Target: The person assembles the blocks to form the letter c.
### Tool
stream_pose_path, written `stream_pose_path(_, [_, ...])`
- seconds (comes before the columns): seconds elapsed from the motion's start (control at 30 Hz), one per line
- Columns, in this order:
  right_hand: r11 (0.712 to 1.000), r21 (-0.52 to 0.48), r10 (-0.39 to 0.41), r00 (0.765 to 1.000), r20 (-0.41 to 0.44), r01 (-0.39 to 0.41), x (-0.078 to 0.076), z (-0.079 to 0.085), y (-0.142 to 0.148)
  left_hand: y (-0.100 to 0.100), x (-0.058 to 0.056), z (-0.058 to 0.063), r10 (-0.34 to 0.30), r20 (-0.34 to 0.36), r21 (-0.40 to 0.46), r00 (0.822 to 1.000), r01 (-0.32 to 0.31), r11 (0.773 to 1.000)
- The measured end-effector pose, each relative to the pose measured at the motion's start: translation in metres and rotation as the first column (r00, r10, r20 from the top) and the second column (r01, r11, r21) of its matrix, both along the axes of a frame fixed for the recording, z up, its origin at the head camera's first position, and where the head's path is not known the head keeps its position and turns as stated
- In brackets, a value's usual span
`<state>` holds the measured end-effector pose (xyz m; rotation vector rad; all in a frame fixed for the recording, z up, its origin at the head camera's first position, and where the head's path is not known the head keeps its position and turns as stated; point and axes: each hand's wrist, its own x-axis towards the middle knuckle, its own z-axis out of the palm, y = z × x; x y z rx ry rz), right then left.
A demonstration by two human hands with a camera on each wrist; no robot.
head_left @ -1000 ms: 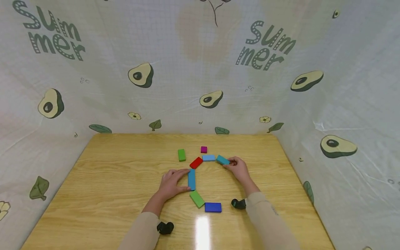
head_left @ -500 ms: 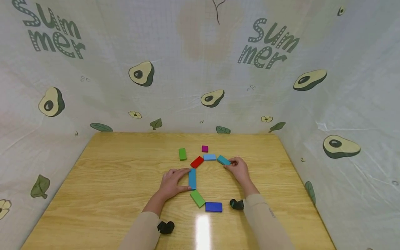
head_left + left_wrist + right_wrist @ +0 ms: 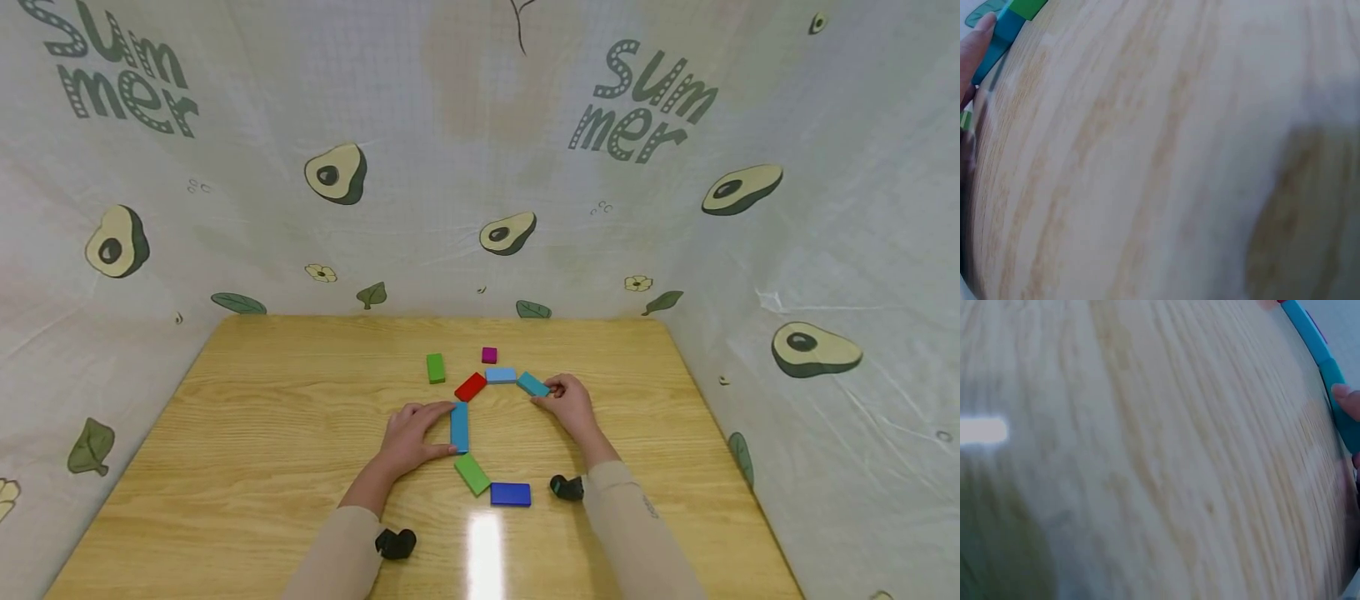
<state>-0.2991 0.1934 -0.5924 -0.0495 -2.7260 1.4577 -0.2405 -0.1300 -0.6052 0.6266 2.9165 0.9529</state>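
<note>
The left hand (image 3: 410,437) grips the long blue block (image 3: 460,428) end to end between thumb and fingers, on the wooden table (image 3: 300,417) between the red block (image 3: 471,387) and a green block (image 3: 472,475). The right hand (image 3: 572,407) pinches the teal block (image 3: 532,383) just beside the light-blue block (image 3: 500,376). Behind, the avocado-print cloth (image 3: 420,267) reads "Summer" twice; marks on the right sleeve (image 3: 633,525) are too small to read.

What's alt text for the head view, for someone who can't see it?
The left hand holds a blue block, the right hand a teal block, on a table before avocado-print sheeting. Red, light blue, green and dark blue blocks join them in an open curve; a purple cube and second green block lie beyond.
</note>
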Motion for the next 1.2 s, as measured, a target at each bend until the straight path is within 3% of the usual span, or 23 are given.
stream_pose_path(0.4, [0.994, -0.072, 0.080, 0.997, 0.005, -0.080, 0.0027, 0.0033, 0.0039, -0.0002, -0.0007, -0.0007, -0.001, -0.008, 0.009, 1.000, 0.001, 1.000])
stream_pose_path(1.2, [0.995, -0.077, 0.065, 0.998, 0.017, -0.063, 0.0032, 0.0011, 0.0039, 0.0007, -0.0008, -0.0007, 0.005, 0.009, 0.006, 1.000, -0.005, 1.000])
